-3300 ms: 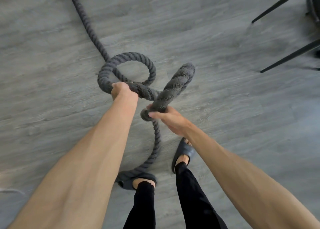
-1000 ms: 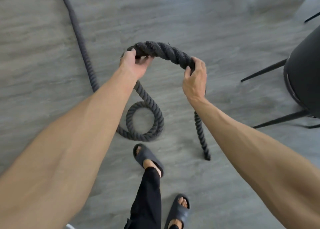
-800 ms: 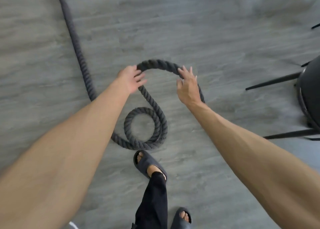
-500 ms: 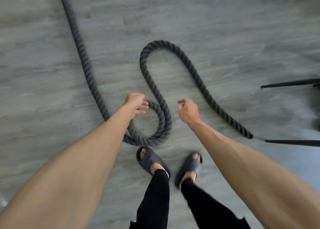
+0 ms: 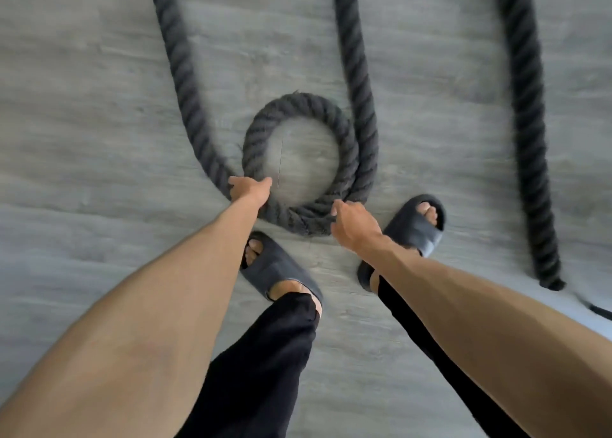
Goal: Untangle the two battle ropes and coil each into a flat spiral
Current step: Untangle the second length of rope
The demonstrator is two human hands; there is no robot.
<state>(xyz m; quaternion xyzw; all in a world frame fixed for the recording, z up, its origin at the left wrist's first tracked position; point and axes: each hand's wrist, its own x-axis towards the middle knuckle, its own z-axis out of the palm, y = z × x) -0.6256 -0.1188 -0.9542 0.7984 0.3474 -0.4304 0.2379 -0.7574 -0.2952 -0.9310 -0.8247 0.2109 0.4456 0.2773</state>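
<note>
The grey wood-look floor (image 5: 82, 139) fills the view, closer than half a second ago, since the head has dipped toward the hands. The dark battle rope (image 5: 357, 73) lies flat on it: one run comes down beyond the left hand, curls into a single loop (image 5: 298, 106) between and just beyond both hands, then climbs away past the right hand. Its free end (image 5: 549, 282) lies well out to the right of the right hand, where earlier it trailed diagonally. Both black slides (image 5: 278, 268) are planted just behind the hands, wider apart than before. The left hand (image 5: 250, 189), earlier hovering, now rests on the loop's left side, fingers curled over the rope. The right hand (image 5: 354, 222) touches the loop's near edge, fingers loosely bent, not clearly gripping. Motion blur softens the rope.
</note>
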